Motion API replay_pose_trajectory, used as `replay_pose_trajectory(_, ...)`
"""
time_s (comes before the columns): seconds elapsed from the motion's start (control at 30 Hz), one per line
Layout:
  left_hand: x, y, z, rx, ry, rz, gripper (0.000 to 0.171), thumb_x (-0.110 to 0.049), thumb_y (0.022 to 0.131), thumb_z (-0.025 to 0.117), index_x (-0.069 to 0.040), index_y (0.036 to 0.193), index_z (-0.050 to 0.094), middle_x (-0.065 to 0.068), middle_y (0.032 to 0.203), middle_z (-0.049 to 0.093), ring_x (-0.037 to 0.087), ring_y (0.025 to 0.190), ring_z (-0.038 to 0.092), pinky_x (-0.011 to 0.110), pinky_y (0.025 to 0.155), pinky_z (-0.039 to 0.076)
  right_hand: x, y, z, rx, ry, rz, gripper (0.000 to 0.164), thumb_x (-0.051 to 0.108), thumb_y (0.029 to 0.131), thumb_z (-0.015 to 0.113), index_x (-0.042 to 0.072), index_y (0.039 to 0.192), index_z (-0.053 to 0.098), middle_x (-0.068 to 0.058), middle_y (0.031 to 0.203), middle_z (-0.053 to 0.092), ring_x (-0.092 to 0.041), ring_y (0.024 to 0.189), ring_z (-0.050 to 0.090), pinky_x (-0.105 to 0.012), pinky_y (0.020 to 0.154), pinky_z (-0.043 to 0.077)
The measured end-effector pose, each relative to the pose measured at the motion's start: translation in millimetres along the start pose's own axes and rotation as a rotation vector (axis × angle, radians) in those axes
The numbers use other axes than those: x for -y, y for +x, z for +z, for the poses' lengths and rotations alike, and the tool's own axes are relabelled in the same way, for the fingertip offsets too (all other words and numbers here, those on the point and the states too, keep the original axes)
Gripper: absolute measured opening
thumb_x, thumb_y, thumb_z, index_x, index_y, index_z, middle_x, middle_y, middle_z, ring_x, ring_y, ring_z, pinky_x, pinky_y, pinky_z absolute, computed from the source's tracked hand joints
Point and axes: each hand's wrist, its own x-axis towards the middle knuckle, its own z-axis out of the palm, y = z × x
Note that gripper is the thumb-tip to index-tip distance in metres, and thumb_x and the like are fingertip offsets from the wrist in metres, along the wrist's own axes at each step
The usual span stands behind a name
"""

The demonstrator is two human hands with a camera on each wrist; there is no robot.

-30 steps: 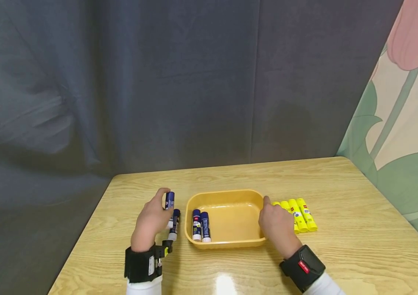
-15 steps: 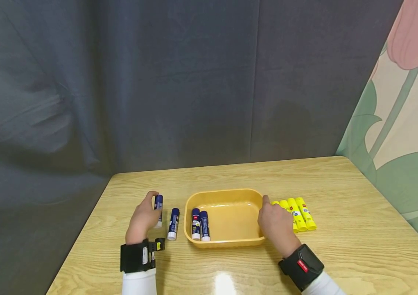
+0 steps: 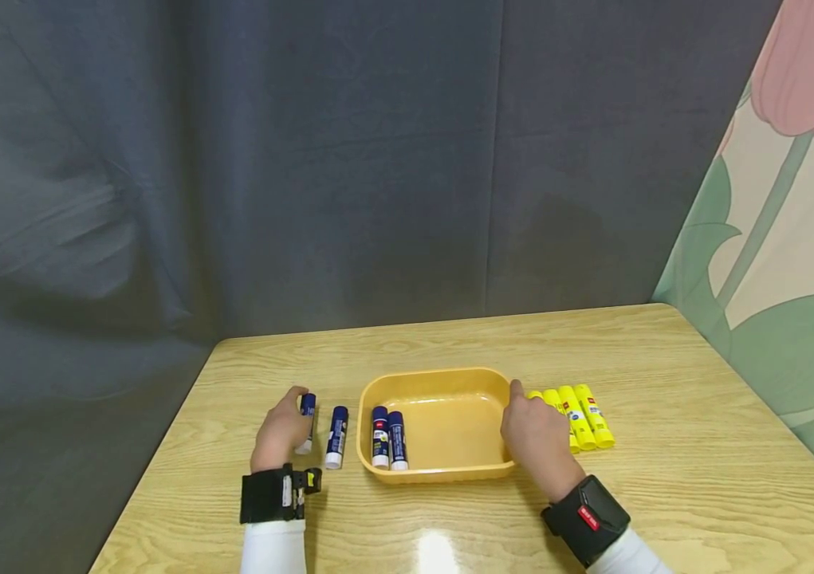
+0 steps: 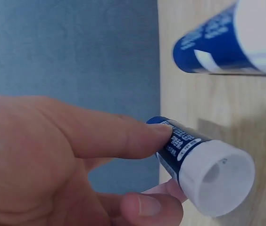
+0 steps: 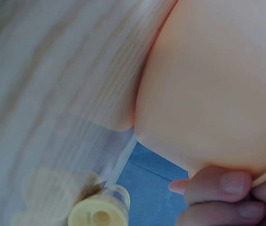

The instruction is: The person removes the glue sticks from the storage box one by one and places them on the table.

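Observation:
My left hand (image 3: pixel 282 433) pinches a dark blue glue stick (image 4: pixel 175 141) with a white base between thumb and fingers, low over the table's left part. Beside it, on its right, a second blue glue stick (image 3: pixel 336 437) lies on the wood; the left wrist view shows this other stick partly cut off at the top right. A yellow plastic tray (image 3: pixel 442 476) stands in the middle, with two blue glue sticks (image 3: pixel 388 440) side by side at its left end. My right hand (image 3: pixel 537 437) grips the tray's right rim, fingers curled at the edge in the right wrist view.
Several yellow glue sticks (image 3: pixel 582 418) lie in a row right of the tray, partly hidden by the right hand. The wooden table (image 3: pixel 694 478) ends at a dark grey curtain (image 3: pixel 378 199) behind. A wall with painted flowers (image 3: pixel 801 279) borders its right side.
My left hand has carried its glue stick leftward, away from the one lying beside the tray, then lowered it toward the table. The right hand has stayed on the tray rim.

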Motion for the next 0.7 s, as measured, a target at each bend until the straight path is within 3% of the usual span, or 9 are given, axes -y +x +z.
replay_pose_trajectory(0.2, 3.9, 1.7, 3.9, 0.020, -0.001, -0.022, 0.056, 0.001, 0.083, 0.044, -0.005, 0.137, 0.036, 0.027, 0.117, 0.054, 0.029, 0.073, 0.052, 0.034, 0.051, 0.040, -0.6, 0.2, 0.3, 0.002, -0.001, 0.002, 0.044, 0.015, 0.090, 0.047, -0.005, 0.129, 0.044, -0.010, 0.051, 0.046, -0.019, 0.037, 0.042, -0.030, 0.032, 0.034)
replay_pose_trajectory(0.43, 6.6, 2.4, 6.5, 0.056, -0.027, -0.031, 0.053, -0.003, 0.087, 0.043, -0.005, 0.139, 0.034, 0.030, 0.125, 0.049, 0.032, 0.084, 0.051, 0.039, 0.063, 0.043, 0.0, -0.7, -0.4, 0.000, 0.000, -0.003, 0.044, 0.013, 0.090, 0.047, -0.005, 0.130, 0.044, -0.009, 0.049, 0.045, -0.018, 0.036, 0.041, -0.029, 0.031, 0.033)
replay_pose_trajectory(0.7, 4.8, 3.6, 7.6, 0.057, -0.046, -0.014, 0.051, -0.002, 0.087, 0.041, -0.006, 0.137, 0.037, 0.027, 0.121, 0.051, 0.028, 0.073, 0.053, 0.032, 0.050, 0.038, -1.0, -1.2, 0.1, -0.016, 0.005, -0.013, 0.043, 0.013, 0.090, 0.047, -0.006, 0.129, 0.045, -0.008, 0.049, 0.044, -0.018, 0.035, 0.040, -0.028, 0.031, 0.032)
